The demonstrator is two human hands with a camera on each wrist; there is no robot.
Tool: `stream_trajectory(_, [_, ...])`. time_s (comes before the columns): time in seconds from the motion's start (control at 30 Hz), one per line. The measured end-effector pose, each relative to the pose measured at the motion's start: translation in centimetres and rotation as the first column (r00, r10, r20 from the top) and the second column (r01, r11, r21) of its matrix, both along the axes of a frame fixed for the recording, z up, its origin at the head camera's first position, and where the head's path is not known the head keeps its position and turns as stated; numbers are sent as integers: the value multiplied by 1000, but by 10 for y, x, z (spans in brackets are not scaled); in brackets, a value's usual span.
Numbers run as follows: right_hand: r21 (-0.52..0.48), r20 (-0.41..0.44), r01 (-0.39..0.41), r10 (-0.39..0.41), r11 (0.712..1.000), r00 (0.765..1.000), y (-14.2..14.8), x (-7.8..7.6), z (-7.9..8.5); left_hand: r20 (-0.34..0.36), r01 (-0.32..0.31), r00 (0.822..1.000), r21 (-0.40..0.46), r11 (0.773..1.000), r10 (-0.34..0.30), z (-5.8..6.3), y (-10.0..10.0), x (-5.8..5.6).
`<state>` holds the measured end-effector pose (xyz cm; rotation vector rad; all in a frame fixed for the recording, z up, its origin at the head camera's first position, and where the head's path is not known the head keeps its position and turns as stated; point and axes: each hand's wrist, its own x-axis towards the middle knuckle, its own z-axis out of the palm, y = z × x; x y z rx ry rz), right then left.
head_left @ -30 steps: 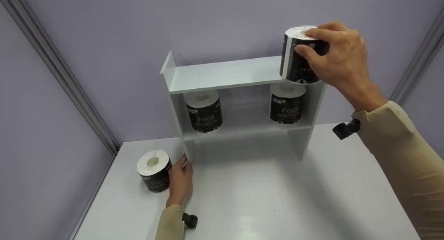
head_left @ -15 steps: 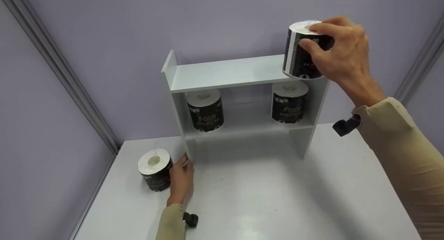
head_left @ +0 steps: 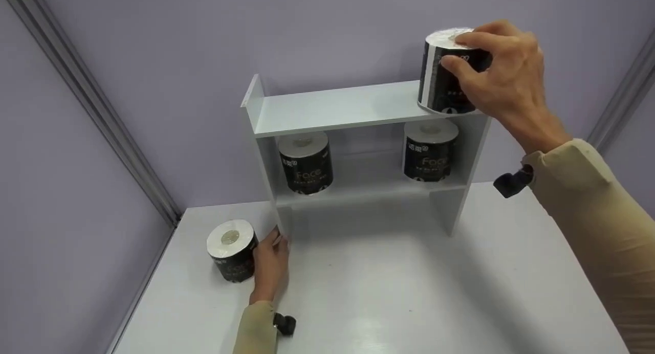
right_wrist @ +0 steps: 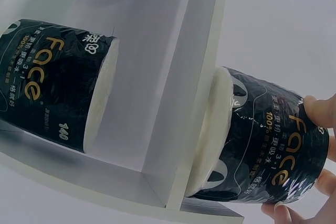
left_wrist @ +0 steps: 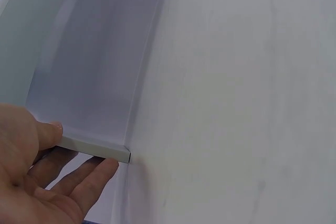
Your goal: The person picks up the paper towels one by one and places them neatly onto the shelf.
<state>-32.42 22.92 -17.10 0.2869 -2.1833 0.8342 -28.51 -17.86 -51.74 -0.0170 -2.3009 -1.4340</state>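
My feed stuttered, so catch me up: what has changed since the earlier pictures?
The right hand has moved the held roll slightly up or back relative to the top board: its base, overlapping the board's front edge before, now appears roughly level with it. Nothing was grasped or released. The left hand still grips the side panel; the left shelf roll, right shelf roll and table roll stayed put.

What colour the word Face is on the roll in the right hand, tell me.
Gold; the lettering shows best in the right wrist view.
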Motion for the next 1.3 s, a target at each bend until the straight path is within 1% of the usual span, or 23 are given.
stream_trajectory(0.17, [7,7,3,-3,1000,1000,0,-2,1,-13,9,1000,-1,1000,-9,1,1,-2])
stream_trajectory(0.3, [17,22,16,-17,1000,1000,1,-3,-2,-12,13,1000,-3,1000,-13,1,2,-2])
stream_trajectory(0.43, [28,18,26,-27,999,999,4,-2,-4,-17,6,1000,-8,1000,-6,1,3,-3])
stream_trajectory(0.67, [99,8,14,-14,995,1000,6,1,-5,-3,-7,1000,-15,1000,7,1,1,-4])
stream_trajectory(0.77, [122,8,11,-12,992,1000,8,3,-6,-7,-14,1000,-25,1000,14,0,0,-4])
stream_trajectory(1.0, [139,-51,5,2,990,999,11,9,-13,-8,-11,1000,-22,1000,10,-2,-3,-3])
stream_trajectory(1.1, [139,-89,12,0,990,996,10,11,-14,-9,-13,1000,-23,1000,12,-2,-3,-2])
stream_trajectory(1.17, [138,-125,13,4,990,992,11,11,-15,-13,-15,1000,-26,1000,14,-2,-3,-3])
stream_trajectory(1.3, [154,-227,6,29,988,974,14,12,-19,-23,-25,999,-38,999,24,-2,-1,-4])
